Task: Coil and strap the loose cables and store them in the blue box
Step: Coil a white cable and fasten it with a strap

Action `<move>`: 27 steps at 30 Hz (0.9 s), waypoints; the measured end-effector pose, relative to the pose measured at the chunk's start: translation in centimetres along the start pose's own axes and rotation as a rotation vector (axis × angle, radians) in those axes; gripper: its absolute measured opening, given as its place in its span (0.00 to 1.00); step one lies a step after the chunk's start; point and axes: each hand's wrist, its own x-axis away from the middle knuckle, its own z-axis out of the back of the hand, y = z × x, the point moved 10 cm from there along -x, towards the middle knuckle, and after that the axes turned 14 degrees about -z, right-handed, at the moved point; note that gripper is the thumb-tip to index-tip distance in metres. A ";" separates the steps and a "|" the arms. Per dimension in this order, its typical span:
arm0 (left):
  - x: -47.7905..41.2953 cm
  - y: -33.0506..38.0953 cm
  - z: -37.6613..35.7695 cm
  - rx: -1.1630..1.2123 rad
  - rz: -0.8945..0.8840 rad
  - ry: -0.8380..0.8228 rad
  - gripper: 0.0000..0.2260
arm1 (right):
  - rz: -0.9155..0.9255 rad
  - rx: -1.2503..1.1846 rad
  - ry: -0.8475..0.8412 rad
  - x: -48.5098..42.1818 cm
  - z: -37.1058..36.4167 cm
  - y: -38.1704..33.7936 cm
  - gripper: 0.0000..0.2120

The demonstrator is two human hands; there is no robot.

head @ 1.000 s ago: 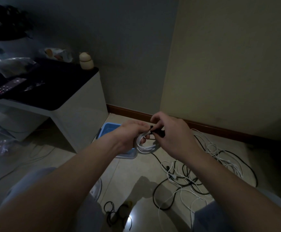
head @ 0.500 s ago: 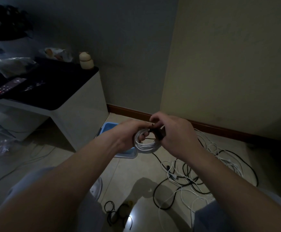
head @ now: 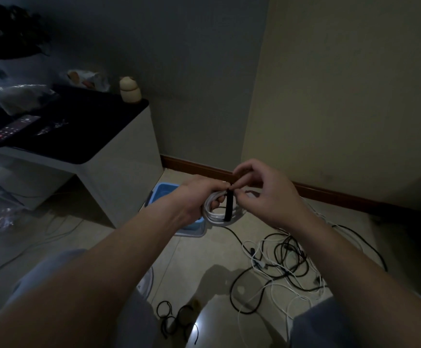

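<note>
Blocking blue box interior: left hand, white coil

Nothing readable can be made out here, tbh. A few small reddish and pale marks can be seen on the dark flat device lying on the tabletop, but they're too dim and blurred to be read as letters or numbers.
</note>
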 end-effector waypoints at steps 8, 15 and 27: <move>0.5 0.9 -0.8 -0.043 -0.065 0.015 0.15 | -0.058 -0.044 -0.022 -0.7 -0.6 1.1 0.21; 0.9 1.1 -1.2 -0.053 -0.052 0.019 0.12 | -0.004 0.075 -0.001 -0.9 -0.9 0.9 0.25; 1.1 0.5 -1.5 0.018 0.020 -0.021 0.08 | 0.058 0.164 -0.055 -0.8 -1.4 0.1 0.29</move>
